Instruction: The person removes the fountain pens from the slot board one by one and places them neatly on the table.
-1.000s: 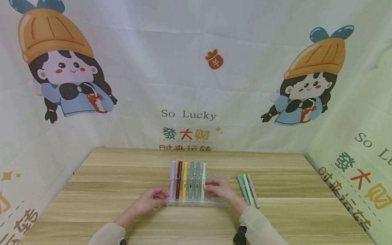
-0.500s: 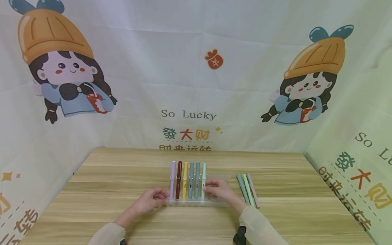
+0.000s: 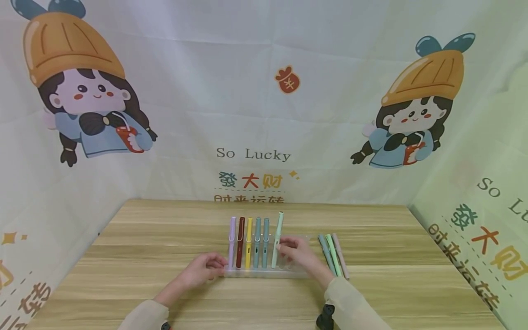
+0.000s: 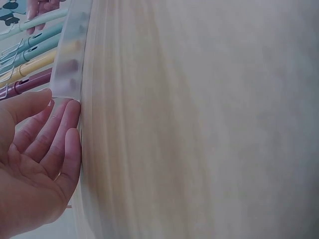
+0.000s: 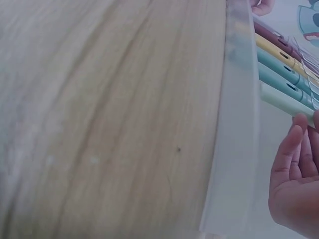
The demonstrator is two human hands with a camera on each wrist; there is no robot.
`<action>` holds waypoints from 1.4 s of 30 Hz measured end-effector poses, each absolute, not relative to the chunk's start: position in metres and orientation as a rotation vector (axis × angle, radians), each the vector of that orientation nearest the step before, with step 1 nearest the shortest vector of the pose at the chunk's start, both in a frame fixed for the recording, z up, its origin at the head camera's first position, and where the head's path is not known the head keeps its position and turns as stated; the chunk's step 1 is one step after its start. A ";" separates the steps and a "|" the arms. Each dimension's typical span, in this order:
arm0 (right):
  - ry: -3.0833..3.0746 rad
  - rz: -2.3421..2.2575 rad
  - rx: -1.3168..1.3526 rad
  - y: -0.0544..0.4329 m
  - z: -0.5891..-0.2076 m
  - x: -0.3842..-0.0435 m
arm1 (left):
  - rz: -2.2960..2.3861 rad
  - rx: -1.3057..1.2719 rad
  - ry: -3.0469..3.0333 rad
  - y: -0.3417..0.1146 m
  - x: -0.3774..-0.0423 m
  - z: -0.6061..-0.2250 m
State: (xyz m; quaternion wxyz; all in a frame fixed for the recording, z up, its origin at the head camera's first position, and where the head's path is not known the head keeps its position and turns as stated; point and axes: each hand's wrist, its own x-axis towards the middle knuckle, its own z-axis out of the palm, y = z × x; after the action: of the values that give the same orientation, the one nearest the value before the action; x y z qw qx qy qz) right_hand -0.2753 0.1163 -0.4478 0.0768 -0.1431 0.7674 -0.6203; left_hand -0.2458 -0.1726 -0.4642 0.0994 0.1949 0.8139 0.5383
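A clear plastic pen stand (image 3: 264, 273) lies on the table with a row of capped pens leaning in it: a lilac pen (image 3: 233, 243), a dark red pen (image 3: 240, 243), a yellow pen (image 3: 249, 250) and two blue-grey pens (image 3: 261, 243). My left hand (image 4: 40, 164) holds the stand's left end, thumb and fingertips at its corner. Between thumb and fingers, my right hand (image 3: 298, 252) pinches a pale mint-green pen (image 3: 278, 229). That pen tilts rightward, its lower end close to the stand's front ledge (image 5: 237, 149).
Right of the stand, a blue-grey pen (image 3: 327, 254), a green pen (image 3: 335, 256) and a mauve pen (image 3: 341, 257) lie side by side on the wooden table (image 3: 165, 229). A printed cloth (image 3: 255, 114) hangs behind the table.
The mint-green pen, straight in the row earlier, now leans right with its cap end higher, and the right hand has shifted slightly right. The left hand stays where it was.
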 end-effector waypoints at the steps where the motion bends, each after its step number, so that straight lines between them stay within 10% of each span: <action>1: 2.308 -1.864 -0.423 0.117 -0.447 -0.275 | 1.593 0.572 2.407 -0.173 -0.246 -0.464; 42: 2.469 -1.891 -0.155 0.187 -0.434 -0.261 | 1.590 0.600 2.403 -0.173 -0.247 -0.466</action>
State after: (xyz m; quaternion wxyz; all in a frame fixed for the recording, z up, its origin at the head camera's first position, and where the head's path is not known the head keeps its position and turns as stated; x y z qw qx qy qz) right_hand -0.2613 0.1868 -0.4338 0.0141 -0.0496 0.7928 -0.6073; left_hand -0.2466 -0.1730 -0.4658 0.0988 0.2027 0.8125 0.5377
